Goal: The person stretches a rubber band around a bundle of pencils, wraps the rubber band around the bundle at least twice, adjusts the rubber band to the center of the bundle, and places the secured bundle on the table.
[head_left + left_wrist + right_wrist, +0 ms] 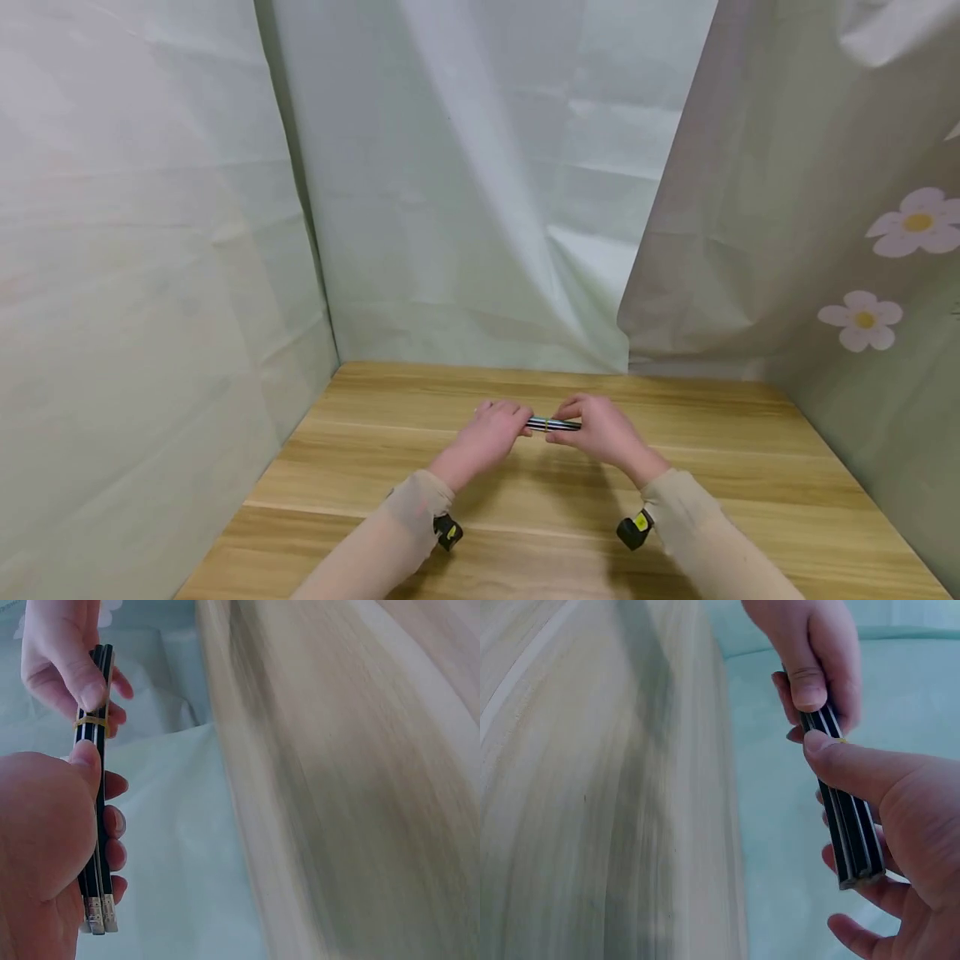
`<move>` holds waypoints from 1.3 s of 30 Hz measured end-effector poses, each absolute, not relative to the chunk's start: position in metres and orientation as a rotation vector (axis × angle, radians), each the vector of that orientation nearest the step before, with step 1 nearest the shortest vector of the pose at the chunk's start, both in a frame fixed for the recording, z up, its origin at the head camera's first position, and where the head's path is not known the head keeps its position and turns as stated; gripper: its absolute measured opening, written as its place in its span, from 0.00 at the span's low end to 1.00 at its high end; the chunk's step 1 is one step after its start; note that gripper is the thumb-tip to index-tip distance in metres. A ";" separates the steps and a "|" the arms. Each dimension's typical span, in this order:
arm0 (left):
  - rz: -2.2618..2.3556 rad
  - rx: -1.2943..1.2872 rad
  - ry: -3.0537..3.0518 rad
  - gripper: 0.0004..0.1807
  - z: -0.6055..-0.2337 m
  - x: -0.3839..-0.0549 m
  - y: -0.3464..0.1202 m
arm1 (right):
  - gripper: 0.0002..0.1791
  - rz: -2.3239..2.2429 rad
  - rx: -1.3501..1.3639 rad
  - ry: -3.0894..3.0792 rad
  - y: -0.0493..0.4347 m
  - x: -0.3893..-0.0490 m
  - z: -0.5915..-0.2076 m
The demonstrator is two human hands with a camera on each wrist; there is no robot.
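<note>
A bundle of black pencils [567, 425] is held level between both hands, over the far half of the table. Metal-capped eraser ends [97, 915] stick out past the left palm, and the right wrist view shows the flat opposite ends [859, 877]. Around the middle of the bundle runs a yellow rubber band [91, 721]. My left hand [491, 432] grips the eraser half, thumb on top and fingers curled beneath. With thumb and fingers, my right hand [606, 432] holds the other half, its thumb [821, 744] right at the band.
The wood-grain table [420, 392] spreads under both forearms. Pale hanging sheets [450, 250] wall it in at the back and sides, the right one printed with white flowers [862, 320]. Each wrist carries a small black camera [634, 530] on its sleeve.
</note>
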State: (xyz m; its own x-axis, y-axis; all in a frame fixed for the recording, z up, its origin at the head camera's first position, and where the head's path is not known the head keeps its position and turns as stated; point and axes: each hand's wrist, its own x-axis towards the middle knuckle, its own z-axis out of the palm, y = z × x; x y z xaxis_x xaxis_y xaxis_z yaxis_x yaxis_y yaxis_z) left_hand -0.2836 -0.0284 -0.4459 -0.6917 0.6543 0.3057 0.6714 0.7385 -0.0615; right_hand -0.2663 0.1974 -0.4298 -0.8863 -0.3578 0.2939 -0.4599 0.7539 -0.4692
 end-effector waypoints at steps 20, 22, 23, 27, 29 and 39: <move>-0.001 -1.050 -2.558 0.11 -0.449 -0.288 -0.034 | 0.10 0.719 0.679 -2.753 0.207 -0.269 -0.430; -0.003 -1.057 -2.549 0.10 -0.449 -0.288 -0.035 | 0.10 0.728 0.698 -2.749 0.205 -0.269 -0.429; -0.013 -1.058 -2.546 0.10 -0.449 -0.288 -0.035 | 0.11 0.732 0.707 -2.740 0.204 -0.269 -0.429; -0.029 -1.041 -2.544 0.08 -0.448 -0.288 -0.034 | 0.11 0.761 0.732 -2.709 0.200 -0.269 -0.430; -0.002 -1.035 -2.547 0.08 -0.449 -0.288 -0.033 | 0.11 0.750 0.744 -2.704 0.198 -0.268 -0.431; -0.065 -1.055 -2.598 0.09 -0.457 -0.288 -0.033 | 0.19 0.797 0.680 -2.737 0.203 -0.264 -0.437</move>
State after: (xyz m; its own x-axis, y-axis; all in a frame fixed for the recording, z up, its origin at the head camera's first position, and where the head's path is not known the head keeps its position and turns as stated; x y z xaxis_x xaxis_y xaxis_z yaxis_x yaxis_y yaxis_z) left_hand -0.2884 -0.0325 -0.4569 -0.6688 0.6697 0.3227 0.6849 0.7239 -0.0827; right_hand -0.2635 0.2026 -0.4373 -0.8715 -0.3716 0.3199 -0.4853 0.7474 -0.4538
